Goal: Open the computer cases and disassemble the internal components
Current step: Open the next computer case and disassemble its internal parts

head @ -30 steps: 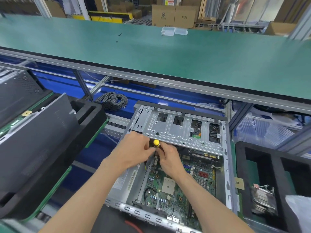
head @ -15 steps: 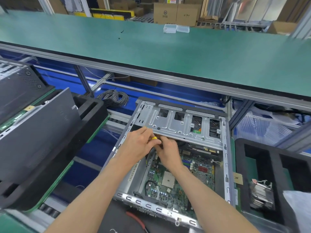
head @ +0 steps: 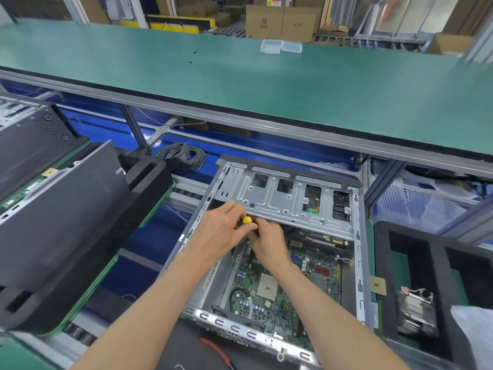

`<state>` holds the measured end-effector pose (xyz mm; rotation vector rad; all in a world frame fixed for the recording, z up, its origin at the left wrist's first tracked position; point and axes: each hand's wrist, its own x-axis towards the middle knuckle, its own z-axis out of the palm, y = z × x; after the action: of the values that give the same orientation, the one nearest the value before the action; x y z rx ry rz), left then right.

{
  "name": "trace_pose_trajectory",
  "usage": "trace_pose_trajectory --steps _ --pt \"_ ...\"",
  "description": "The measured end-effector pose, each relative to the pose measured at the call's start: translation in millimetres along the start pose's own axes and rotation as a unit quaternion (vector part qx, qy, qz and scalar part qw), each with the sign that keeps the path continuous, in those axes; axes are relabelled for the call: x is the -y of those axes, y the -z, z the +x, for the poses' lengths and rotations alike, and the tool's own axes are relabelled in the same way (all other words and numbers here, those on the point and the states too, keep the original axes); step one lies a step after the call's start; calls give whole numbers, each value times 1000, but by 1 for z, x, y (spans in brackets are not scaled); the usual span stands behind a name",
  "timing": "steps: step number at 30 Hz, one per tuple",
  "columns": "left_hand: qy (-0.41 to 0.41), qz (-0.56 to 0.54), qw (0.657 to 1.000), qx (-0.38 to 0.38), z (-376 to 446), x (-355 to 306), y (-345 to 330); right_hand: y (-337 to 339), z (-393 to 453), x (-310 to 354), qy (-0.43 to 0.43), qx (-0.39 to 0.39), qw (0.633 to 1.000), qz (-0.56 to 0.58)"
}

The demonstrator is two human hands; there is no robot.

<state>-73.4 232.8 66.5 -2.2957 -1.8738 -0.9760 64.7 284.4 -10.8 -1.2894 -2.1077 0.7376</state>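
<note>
My left hand [head: 222, 232] and right hand [head: 268, 240] meet over the one open computer case [head: 358, 276], fingers of both curled round a screwdriver [head: 247, 219] whose yellow cap shows between them. The motherboard [head: 277, 287] lies just below my hands. Two cardboard boxes [head: 280, 21] stand far beyond the green table [head: 240, 81]; their print is unreadable.

The case [head: 357, 263] is bare sheet metal, pale grey with a dull sheen, and its drive cage [head: 282, 201] is stamped and ribbed. The board [head: 269, 287] inside looks like matt green laminate. The screwdriver cap [head: 247, 219] is glossy yellow plastic. The bench top [head: 240, 84] is a smooth matt green mat edged in grey metal. The trays [head: 440, 252] look like matt black foam. The boxes [head: 280, 21] are brown cardboard.
</note>
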Motion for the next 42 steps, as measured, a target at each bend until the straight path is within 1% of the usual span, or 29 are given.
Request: trace_pose_trajectory --steps 2,5,6,10,14,16,18,21,24,26,29,33,36,39,40,42 --pt "-4 -16 1000 14 -1 1 -1 1 1 -1 13 -17 1000 6" --pt "-38 -40 997 45 -1 3 0 2 0 1 34 -26 999 14" --pt "-40 -40 997 44 -1 4 0 2 0 1 35 -21 999 11" --pt "3 -30 999 22 0 3 -1 1 -2 2 28 7 1000 2" --pt "19 -3 1000 14 0 -1 -2 2 -2 2 17 10 1000 -4" --pt "18 -3 1000 19 -1 -1 -1 3 -2 3 29 2 1000 -5" --pt "0 -27 999 36 -2 0 0 5 -3 3 40 -4 999 -17" --pt "-37 -48 997 55 -2 1 1 5 -3 3 41 18 999 -25" --pt "-11 -38 999 35 -1 1 -1 4 -4 5 34 47 998 -10" --pt "11 -29 999 22 0 0 -2 4 -5 5 28 37 999 -8" --pt "16 -24 999 13 0 0 -2 6 -4 6 28 15 999 -22" --pt "32 -16 999 36 0 3 -2 9 -6 9 38 6 999 -38" --pt "3 -49 997 65 -1 4 -1 11 -7 4 25 38 996 -78" --pt "-38 -71 994 76 0 3 -1 12 -8 3 7 66 996 -62" --pt "-37 -70 995 67 1 4 -1 13 -8 3 6 67 996 -52" --pt "-6 -77 996 46 0 6 -1 15 -8 5 1 46 999 -27"
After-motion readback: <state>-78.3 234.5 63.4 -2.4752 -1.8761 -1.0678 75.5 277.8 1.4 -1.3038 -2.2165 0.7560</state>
